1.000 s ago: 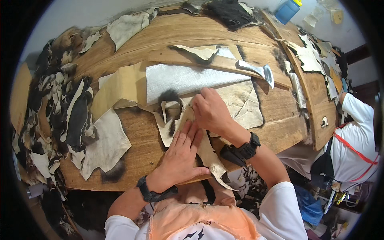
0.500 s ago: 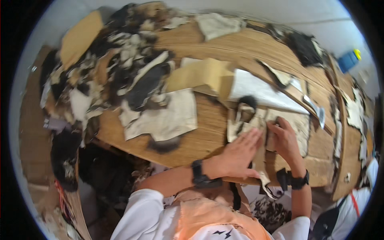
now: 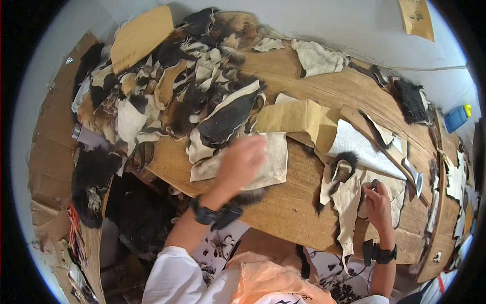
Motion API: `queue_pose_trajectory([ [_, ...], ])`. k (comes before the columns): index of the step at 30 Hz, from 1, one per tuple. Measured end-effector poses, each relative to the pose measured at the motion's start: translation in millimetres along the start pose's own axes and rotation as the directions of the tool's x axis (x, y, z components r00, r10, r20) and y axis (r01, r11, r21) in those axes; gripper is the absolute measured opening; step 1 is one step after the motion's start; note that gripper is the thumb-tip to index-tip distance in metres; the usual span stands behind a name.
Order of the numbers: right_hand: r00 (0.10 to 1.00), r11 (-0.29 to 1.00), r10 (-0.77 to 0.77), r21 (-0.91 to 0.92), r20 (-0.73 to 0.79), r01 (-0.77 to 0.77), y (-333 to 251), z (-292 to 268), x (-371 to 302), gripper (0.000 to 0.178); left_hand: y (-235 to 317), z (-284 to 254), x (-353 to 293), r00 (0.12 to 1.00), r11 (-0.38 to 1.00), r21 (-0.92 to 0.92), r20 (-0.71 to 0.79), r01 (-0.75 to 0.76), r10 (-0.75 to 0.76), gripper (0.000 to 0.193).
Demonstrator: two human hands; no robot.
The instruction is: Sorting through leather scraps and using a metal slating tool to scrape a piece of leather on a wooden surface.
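Observation:
Above a pale, squarish piece of hide (image 3: 271,164) on the wooden table is my left hand (image 3: 242,163), smeared by motion. Its fingers point toward a black fur piece with a white edge (image 3: 228,119); whether it touches anything, I cannot tell. My right hand (image 3: 378,203) is closed at the right, thumb and fingers pinched on a small dark object (image 3: 374,183) too small to name. It rests over a pale hide piece (image 3: 396,187). Left of it, a long, narrow strip of hide (image 3: 347,223) hangs past the table's front edge. A hide scrap with black fur (image 3: 347,161) lies at its upper end.
A heap of fur scraps (image 3: 167,96) covers the table's left. Folded brown card (image 3: 291,115), a white sheet (image 3: 362,147), a wooden strip (image 3: 374,134) and a metal-bladed tool (image 3: 414,177) lie beyond my hands. Black-handled scissors (image 3: 143,156) sit at the left edge. A blue bottle (image 3: 457,119) stands far right.
My left hand has left the hide beside my right hand and swung left over the squarish hide piece. My right hand stays at the right-hand hide. The view has shifted.

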State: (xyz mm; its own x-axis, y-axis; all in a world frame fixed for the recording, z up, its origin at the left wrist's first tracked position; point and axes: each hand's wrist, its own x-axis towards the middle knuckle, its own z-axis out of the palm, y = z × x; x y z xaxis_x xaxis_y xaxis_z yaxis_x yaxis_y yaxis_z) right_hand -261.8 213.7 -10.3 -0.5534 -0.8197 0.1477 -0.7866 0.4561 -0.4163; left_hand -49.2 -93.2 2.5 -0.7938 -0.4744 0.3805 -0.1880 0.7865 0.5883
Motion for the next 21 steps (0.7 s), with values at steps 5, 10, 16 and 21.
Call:
queue_pose_trajectory([
  [5,0.999,0.998,0.048,0.05,0.009,-0.048,-5,4,4,0.025,-61,-57,39,0.965,0.963,0.184,-0.21,0.196,-0.156,0.015],
  [10,0.999,0.997,0.046,0.056,-0.003,-0.046,-7,4,6,0.024,-96,-46,71,0.958,0.935,0.315,-0.276,0.163,-0.074,0.016],
  [16,0.992,0.977,0.126,0.175,0.003,-0.124,-8,5,3,0.022,-147,-81,71,0.858,0.827,-0.269,-0.004,0.494,-0.513,0.026],
  [21,0.987,0.947,0.158,0.286,-0.019,-0.146,-6,8,6,0.009,-181,-100,60,0.85,0.816,-0.336,-0.079,0.47,-0.521,0.025],
])
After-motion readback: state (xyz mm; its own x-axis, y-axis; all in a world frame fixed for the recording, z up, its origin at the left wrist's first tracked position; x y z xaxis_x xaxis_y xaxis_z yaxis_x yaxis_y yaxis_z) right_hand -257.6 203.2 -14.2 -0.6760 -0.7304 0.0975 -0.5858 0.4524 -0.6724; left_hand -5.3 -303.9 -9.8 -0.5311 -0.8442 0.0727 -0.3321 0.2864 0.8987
